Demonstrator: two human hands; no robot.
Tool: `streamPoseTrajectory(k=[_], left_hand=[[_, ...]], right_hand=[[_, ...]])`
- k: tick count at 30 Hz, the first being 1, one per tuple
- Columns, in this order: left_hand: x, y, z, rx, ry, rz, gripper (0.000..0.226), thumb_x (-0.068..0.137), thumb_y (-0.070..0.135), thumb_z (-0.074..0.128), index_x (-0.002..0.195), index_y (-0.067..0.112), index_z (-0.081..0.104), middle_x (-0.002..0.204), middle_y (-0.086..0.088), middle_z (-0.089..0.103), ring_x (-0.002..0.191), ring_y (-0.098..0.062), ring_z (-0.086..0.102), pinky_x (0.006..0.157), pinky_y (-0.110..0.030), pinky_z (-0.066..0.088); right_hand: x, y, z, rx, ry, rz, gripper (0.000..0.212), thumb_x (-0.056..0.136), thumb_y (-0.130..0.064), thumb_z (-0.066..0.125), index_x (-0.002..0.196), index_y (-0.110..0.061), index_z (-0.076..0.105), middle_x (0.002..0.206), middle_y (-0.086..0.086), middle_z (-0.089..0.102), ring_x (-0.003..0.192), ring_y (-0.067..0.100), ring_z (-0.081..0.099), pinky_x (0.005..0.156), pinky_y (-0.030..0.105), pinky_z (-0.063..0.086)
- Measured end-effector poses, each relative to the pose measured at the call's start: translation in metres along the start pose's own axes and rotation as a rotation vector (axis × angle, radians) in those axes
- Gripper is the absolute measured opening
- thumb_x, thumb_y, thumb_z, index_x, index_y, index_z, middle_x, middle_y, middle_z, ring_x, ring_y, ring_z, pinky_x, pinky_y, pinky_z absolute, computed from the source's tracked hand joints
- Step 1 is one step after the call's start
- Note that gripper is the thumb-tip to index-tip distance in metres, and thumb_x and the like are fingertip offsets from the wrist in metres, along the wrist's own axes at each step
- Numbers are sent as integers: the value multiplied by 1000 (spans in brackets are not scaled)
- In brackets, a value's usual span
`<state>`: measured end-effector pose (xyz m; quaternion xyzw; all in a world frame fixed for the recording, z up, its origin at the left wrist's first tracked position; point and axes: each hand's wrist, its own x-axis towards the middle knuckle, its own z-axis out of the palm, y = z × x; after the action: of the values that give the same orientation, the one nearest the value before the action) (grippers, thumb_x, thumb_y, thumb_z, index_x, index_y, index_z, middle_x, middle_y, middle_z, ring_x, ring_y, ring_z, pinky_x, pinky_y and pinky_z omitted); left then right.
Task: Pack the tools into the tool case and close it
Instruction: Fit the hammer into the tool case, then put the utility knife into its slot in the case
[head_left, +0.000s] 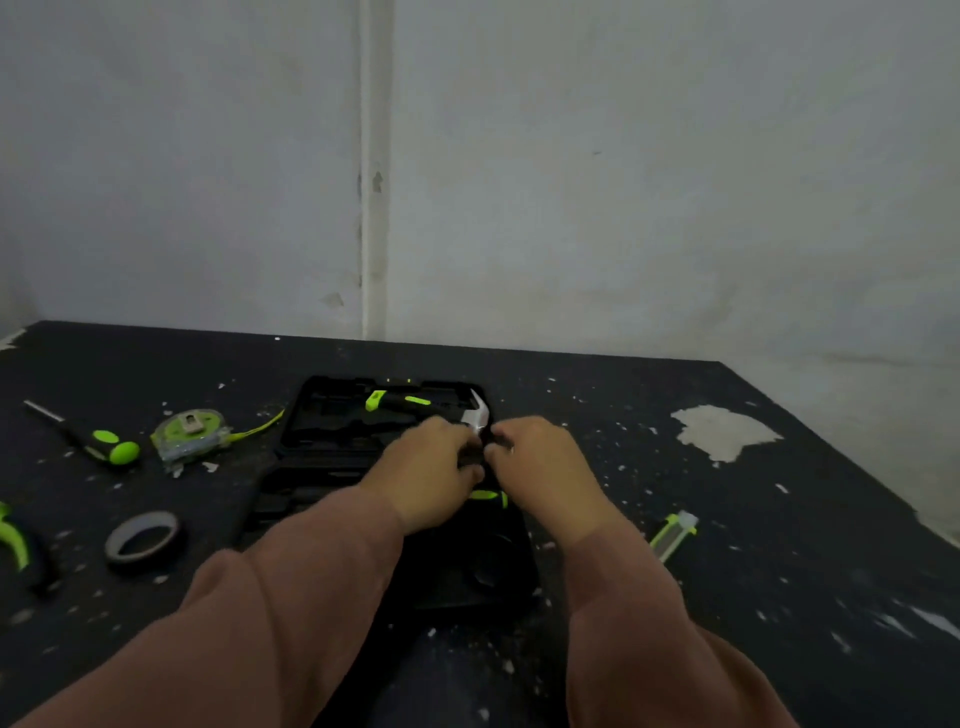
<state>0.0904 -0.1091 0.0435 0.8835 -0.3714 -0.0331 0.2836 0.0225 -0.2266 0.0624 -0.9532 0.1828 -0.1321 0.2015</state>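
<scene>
The tool case (311, 431) lies open at the middle of the dark, paint-flecked table (779, 519), its two black moulded halves spread flat, one beyond the other. In the far half lies the hammer (397, 401), its green-and-black handle pointing toward the case's left side and its silver claw head at the case's right edge. Both hands meet just nearer than that head, over the middle of the case: the left hand (434, 467) and the right hand (540, 467) face each other with fingers curled inward, their tips almost touching around something dark. The spot is blurred, so I cannot tell what either grip holds or how tightly it closes. Just below the hands a small green piece (488, 496) shows inside the case. To the left of the case, near it, sits a green tape measure (189, 434) with a length of its blade drawn out toward the case; farther left lies a screwdriver (106, 444) with a green-and-black handle. Nearer and left of the case rests a grey roll of tape (135, 557), and beyond that, at the picture's edge, are pliers (13, 535) with green handles. To the right of the case lies a green utility knife (672, 532).
</scene>
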Motion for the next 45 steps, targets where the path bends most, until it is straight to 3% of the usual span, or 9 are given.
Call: streamPoseTrajectory(k=[9, 15, 19, 23, 29, 34, 37, 41, 45], left_hand=[[-70, 31, 38, 82, 6, 167, 41, 87, 39, 53, 126, 27, 52, 131, 7, 48, 126, -13, 42, 108, -26, 29], [-82, 31, 41, 71, 22, 114, 39, 92, 41, 46, 129, 29, 51, 137, 9, 45, 130, -9, 36, 108, -26, 25], [-86, 33, 38, 45, 20, 114, 37, 92, 38, 47, 127, 29, 51, 134, 10, 46, 127, -9, 38, 106, -24, 28], [-91, 32, 37, -5, 14, 115, 34, 90, 35, 50, 124, 29, 54, 128, 13, 49, 123, -7, 42, 105, -24, 32], [-92, 34, 32, -199, -27, 69, 30, 90, 32, 54, 119, 28, 59, 121, 14, 53, 110, -3, 50, 93, -18, 38], [-90, 42, 28, -422, -33, -12, 34, 89, 33, 56, 123, 26, 58, 118, 10, 61, 107, -4, 56, 96, -19, 42], [-92, 56, 24, -673, -33, -41, 40, 83, 42, 60, 120, 28, 59, 110, 7, 69, 105, -8, 63, 100, -28, 46], [-96, 54, 11, -851, 37, -41, 19, 78, 37, 67, 97, 39, 67, 102, 3, 73, 100, -12, 67, 96, -29, 49], [-100, 34, -6, -859, 40, -36, 25, 79, 21, 71, 102, 30, 67, 104, 2, 74, 98, -11, 68, 91, -25, 52]], right_hand=[[-100, 74, -10, 85, 216, 325, 28, 88, -29, 53, 112, -18, 60, 118, 4, 51, 110, 20, 48, 93, 32, 42], [-103, 89, -2, 34, 137, 509, 69, 82, -60, 49, 138, -24, 30, 134, 15, 34, 120, 32, 42, 97, 42, 40], [-94, 85, 0, -3, 78, 529, 57, 83, -51, 53, 129, -19, 45, 134, 14, 29, 116, 35, 43, 97, 43, 41], [-94, 78, 1, 27, 57, 484, 38, 84, -27, 53, 120, -15, 46, 125, 10, 29, 105, 33, 45, 89, 39, 42], [-97, 74, -1, 514, 206, 427, 30, 82, -3, 51, 107, -19, 50, 113, 3, 30, 74, 15, 49, 59, 24, 38], [-108, 44, -2, 975, 272, 315, 32, 79, -6, 58, 93, -34, 55, 112, 9, 51, 80, 20, 55, 63, 30, 47], [-120, 19, 4, 978, 277, 153, 24, 84, -17, 55, 96, -38, 56, 114, 4, 52, 97, 16, 57, 82, 36, 51], [-131, -5, 11, 975, 246, 26, 24, 96, -23, 42, 110, -34, 58, 119, -9, 50, 107, -2, 52, 91, 20, 43], [-134, -19, 13, 980, 158, -71, 41, 81, -66, 39, 111, -47, 59, 128, -13, 50, 116, -5, 49, 99, 23, 42]])
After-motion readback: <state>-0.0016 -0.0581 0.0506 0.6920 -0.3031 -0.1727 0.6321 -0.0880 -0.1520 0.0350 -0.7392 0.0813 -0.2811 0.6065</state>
